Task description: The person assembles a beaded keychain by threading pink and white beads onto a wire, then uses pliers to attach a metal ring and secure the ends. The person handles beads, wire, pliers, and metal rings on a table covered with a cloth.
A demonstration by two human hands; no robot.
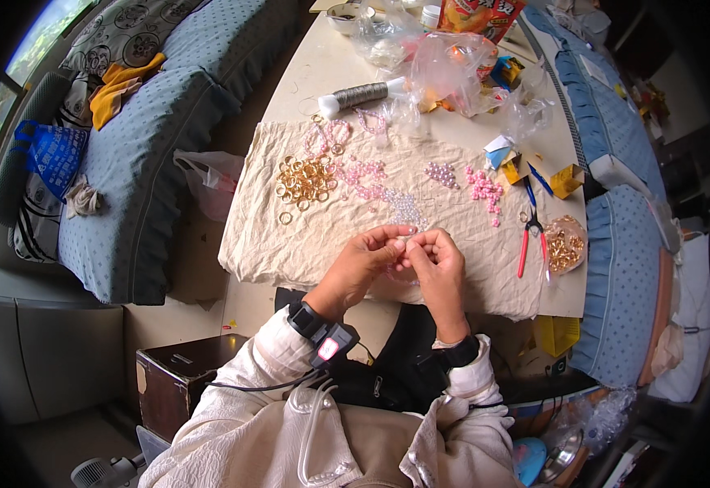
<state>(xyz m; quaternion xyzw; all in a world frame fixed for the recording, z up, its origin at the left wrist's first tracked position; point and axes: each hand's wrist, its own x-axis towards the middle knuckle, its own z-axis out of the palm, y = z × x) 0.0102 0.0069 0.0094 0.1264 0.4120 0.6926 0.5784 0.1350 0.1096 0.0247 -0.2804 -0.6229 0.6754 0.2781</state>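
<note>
My left hand (pixel 369 258) and my right hand (pixel 436 264) meet fingertip to fingertip above the front of a beige cloth (pixel 265 244), both pinched closed. Between and below them shows a thin strand of pale pink beads (pixel 401 278), partly covered by my fingers. A small bead sits at the left fingertips. Just beyond lie clear beads (pixel 406 208) and pale pink beads (pixel 359 172). Gold rings (pixel 302 180) are heaped to the left. Purple beads (pixel 442 174) and bright pink beads (pixel 484 188) lie to the right.
Red-handled pliers (pixel 531 236) and a clear bag of gold pieces (pixel 565 246) lie at the right edge. A grey spool (pixel 360 97) and beaded loops (pixel 324 138) lie beyond the rings. Plastic bags (pixel 460 69) crowd the far end. Blue-covered sofas (pixel 135 146) flank the table.
</note>
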